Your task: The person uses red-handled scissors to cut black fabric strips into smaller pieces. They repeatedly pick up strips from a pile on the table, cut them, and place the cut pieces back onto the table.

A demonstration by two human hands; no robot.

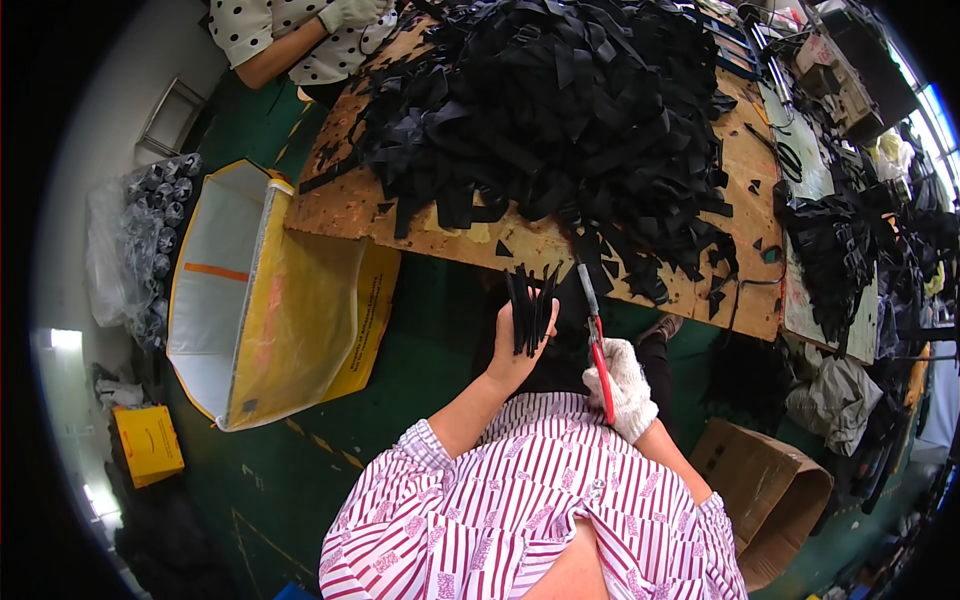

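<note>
Left hand (pixel 512 352), bare, gripped a bundle of black straps (pixel 529 305) just below the plywood table (pixel 345 205) edge; straps stood upright, long axis pointing at the table. Right hand (pixel 623 385), gloved, closed around red-handled scissors (pixel 594 335), blades aimed tableward beside the bundle.

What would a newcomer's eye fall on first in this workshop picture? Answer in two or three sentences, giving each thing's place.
First, the huge heap of black straps covering the wooden table at the top. Below it, the bare left hand holds a bunch of cut strips, beside the gloved right hand gripping red-handled scissors. A big yellow bag gapes at left.
</note>
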